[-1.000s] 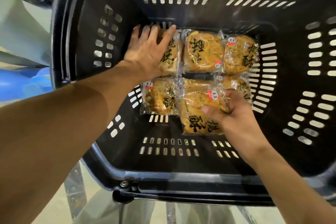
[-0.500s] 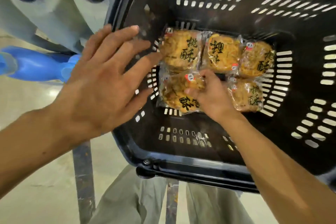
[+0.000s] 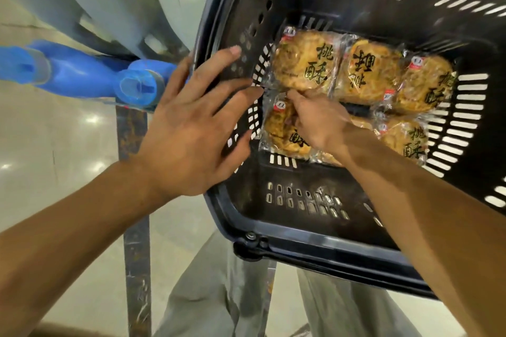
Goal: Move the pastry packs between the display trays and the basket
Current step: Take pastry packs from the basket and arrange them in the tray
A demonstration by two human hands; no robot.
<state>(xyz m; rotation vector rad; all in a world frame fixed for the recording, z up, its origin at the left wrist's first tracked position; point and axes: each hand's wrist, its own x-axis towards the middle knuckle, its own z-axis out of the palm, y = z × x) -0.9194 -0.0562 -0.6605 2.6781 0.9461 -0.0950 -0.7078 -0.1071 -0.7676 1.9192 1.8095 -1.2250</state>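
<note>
Basket (image 3: 315, 243): black, slotted, holding two rows of wrapped walnut-cookie packs on its floor. Right hand (image 3: 320, 123): inside, fingers pinching the near-left pack (image 3: 282, 131). Left hand (image 3: 191, 123): spread flat, released, hovering at the basket's left wall, grasping nothing. Far-left pack (image 3: 301, 63): just beyond the pinch. Risk: slick film could slip from so small a grip; brittle cookies might crack if dropped.

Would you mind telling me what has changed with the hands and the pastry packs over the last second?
The left hand lifted off the far-left pastry pack and withdrew to the basket side wall, fingers spread. The right hand moved left with the near pack, which now lies at the front left, fingers on it. The three far-row packs stayed put.
</note>
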